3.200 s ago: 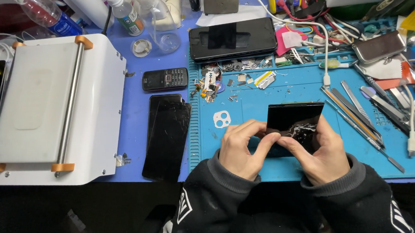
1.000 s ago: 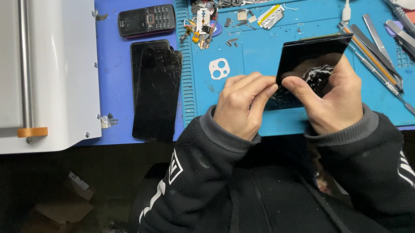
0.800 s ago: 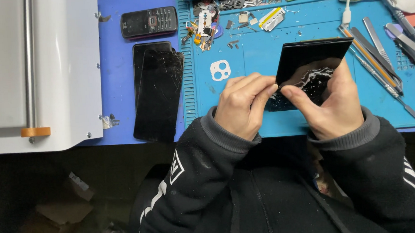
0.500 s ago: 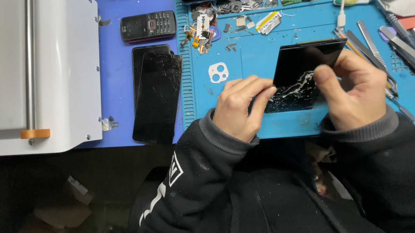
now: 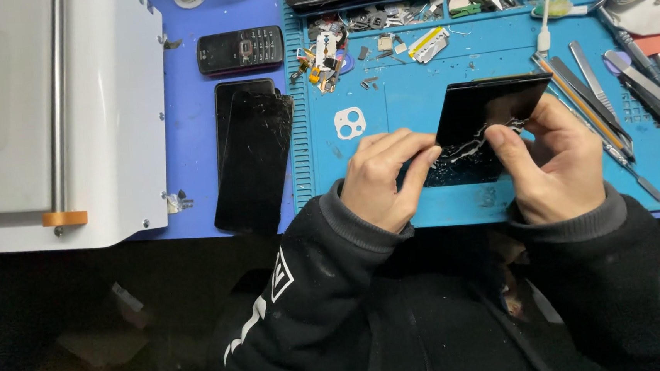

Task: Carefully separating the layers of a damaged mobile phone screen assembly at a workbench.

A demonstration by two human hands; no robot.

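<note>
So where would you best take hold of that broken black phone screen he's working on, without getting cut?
Probably by its long side edges near the upper, unbroken half of the black screen panel, coming in from the sides. The shattered white patch sits low in the middle, between the left hand and right hand, so fingers should pinch the smooth rim, not press the face.

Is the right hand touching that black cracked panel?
Touching. In the head view, the right hand has its thumb pressed onto the shattered face of the black panel, with fingers wrapped behind its edge; the left hand pinches its lower left corner.
</note>
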